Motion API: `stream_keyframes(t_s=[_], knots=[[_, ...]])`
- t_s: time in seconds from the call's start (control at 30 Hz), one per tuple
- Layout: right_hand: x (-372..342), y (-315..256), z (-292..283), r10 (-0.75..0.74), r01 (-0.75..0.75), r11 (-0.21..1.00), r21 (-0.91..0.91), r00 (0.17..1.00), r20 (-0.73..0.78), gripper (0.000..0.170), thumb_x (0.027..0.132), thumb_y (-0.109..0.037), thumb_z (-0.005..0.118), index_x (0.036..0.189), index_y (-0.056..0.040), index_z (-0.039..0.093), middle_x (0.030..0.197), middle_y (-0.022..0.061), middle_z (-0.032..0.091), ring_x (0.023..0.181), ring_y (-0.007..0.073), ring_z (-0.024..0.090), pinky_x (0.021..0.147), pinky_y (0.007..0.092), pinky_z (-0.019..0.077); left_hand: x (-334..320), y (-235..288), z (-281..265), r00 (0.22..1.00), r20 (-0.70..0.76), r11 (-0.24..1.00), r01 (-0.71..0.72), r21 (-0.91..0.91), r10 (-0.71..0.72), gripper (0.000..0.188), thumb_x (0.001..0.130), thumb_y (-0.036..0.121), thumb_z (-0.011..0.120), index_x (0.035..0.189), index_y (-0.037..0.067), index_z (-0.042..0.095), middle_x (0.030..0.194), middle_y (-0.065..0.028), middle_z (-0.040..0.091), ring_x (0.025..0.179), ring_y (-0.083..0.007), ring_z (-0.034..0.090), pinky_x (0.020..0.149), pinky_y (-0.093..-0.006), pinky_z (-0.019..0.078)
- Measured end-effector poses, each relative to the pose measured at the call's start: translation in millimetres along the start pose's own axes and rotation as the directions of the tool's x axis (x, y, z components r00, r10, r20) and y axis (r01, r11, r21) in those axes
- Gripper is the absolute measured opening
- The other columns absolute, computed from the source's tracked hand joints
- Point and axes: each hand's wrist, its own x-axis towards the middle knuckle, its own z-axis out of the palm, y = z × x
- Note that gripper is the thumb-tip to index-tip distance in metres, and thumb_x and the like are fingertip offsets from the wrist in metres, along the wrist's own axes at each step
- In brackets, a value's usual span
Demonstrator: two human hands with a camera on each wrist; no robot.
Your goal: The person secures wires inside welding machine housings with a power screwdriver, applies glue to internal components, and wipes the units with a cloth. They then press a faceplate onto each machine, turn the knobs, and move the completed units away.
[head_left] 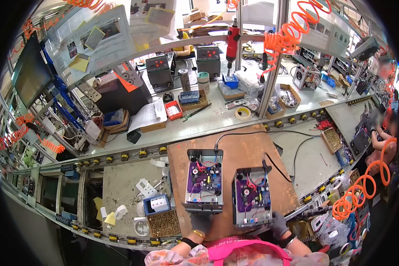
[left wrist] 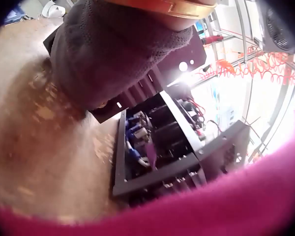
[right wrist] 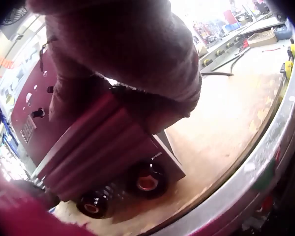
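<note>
Two open-topped black housings lie side by side: a left unit (head_left: 204, 181) and a right unit (head_left: 253, 198), each with a purple circuit board and wires inside. My gloved left hand (head_left: 201, 223) touches the near end of the left unit; in the left wrist view this hand (left wrist: 113, 54) covers part of a slotted black panel (left wrist: 137, 91), its fingertips hidden. At the right unit's near right corner is my gloved right hand (head_left: 279, 225). The right wrist view shows that hand (right wrist: 128, 54) gripping the edge of the ribbed housing (right wrist: 93, 142), above two round feet.
Both units are on a brown board (head_left: 235, 142). To the left stand a blue bin (head_left: 157, 204) and a box of small brass-coloured parts (head_left: 164, 223). A black cable (head_left: 270, 132) crosses the board's far side. A red power driver (head_left: 232, 44) hangs beyond.
</note>
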Motion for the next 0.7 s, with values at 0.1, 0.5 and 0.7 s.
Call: stream_keyframes(t_s=[0.1, 0.5, 0.7], knots=[[30, -2, -28, -0.095, 0.102, 0.982, -0.159, 0.994, 0.054, 0.040, 0.059, -0.020, 0.077, 0.095, -0.0049, 0.067, 0.086, 0.0133, 0.068, 0.079, 0.0256, 0.065, 0.073, 0.0351, 0.0504, -31, 4, 32, 0.985, -0.128, 0.993, -0.110, 0.046, 0.115, 0.040, 0.089, 0.040, 0.042, 0.118, 0.020, 0.058, 0.128, -0.0039, 0.054, 0.120, -0.0257, 0.046, 0.103, -0.0601, 0.0148], [-20, -24, -42, -0.229, 0.138, 0.926, -0.352, 0.946, -0.230, 0.038, 0.069, -0.028, 0.076, 0.092, -0.0040, 0.059, 0.077, 0.0104, 0.062, 0.070, 0.0199, 0.061, 0.062, 0.0328, 0.0474, -83, 26, 30, 0.997, -0.072, 0.891, -0.065, -0.450, 0.036, 0.024, 0.092, 0.028, 0.045, 0.101, 0.014, 0.061, 0.098, -0.0037, 0.065, 0.094, -0.0208, 0.057, 0.088, -0.0492, 0.0375], [-18, -45, -24, -0.410, 0.347, 0.812, -0.469, 0.911, -0.035, 0.025, 0.088, -0.024, 0.054, 0.092, -0.0011, 0.063, 0.068, 0.0164, 0.062, 0.065, 0.0349, 0.061, 0.057, 0.0410, 0.0466, -97, 62, -17, 0.784, 0.620, -0.678, 0.480, -0.556, 0.046, 0.016, 0.088, 0.021, 0.055, 0.101, 0.012, 0.058, 0.093, -0.0046, 0.063, 0.078, -0.0196, 0.059, 0.072, -0.0354, 0.0481]])
